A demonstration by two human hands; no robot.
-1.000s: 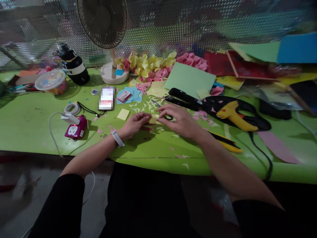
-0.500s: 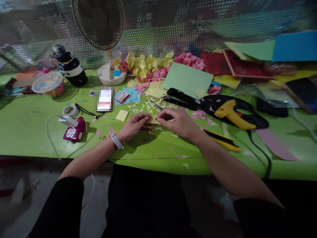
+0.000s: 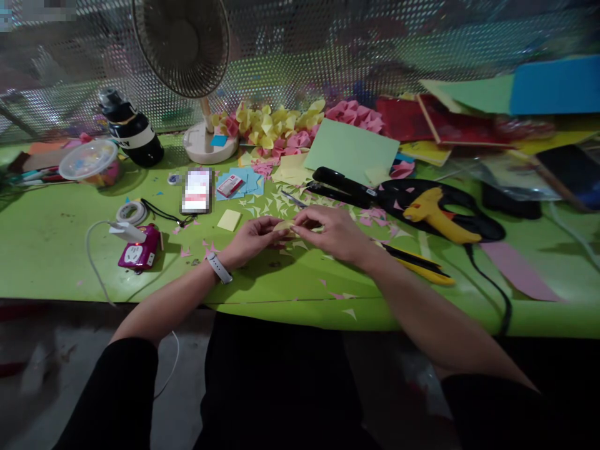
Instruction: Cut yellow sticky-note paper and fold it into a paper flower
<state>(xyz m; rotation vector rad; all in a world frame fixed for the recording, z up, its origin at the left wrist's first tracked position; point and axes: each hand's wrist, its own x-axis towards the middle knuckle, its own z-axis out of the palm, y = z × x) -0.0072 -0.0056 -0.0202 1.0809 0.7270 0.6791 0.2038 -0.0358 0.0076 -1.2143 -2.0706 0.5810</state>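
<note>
Between my two hands is a small piece of yellow paper (image 3: 283, 225), partly covered by the fingers. My left hand (image 3: 253, 240) pinches its left side, thumb below and fingers behind. The fingertips of my right hand (image 3: 328, 230) are closed on its right edge. Just beyond the hands lie scissors (image 3: 294, 199), only partly showing, among many pale paper scraps (image 3: 267, 205). A small stack of yellow paper squares (image 3: 229, 220) rests left of my left hand. Farther back sit blue paper squares (image 3: 252, 181) with a small red-and-white box (image 3: 231, 185) on them.
Folded yellow paper flowers (image 3: 265, 122) and pink ones (image 3: 356, 117) line the back beside a fan (image 3: 206, 144). To the right are a black stapler (image 3: 344, 186), a yellow glue gun (image 3: 434, 212) and a yellow-black cutter (image 3: 422, 264). A purple power adapter (image 3: 140, 247) stands left.
The yellow paper has gone from lying fairly flat to looking curved or folded between my fingers. My hands have drawn slightly closer together; the view has shifted a little.
</note>
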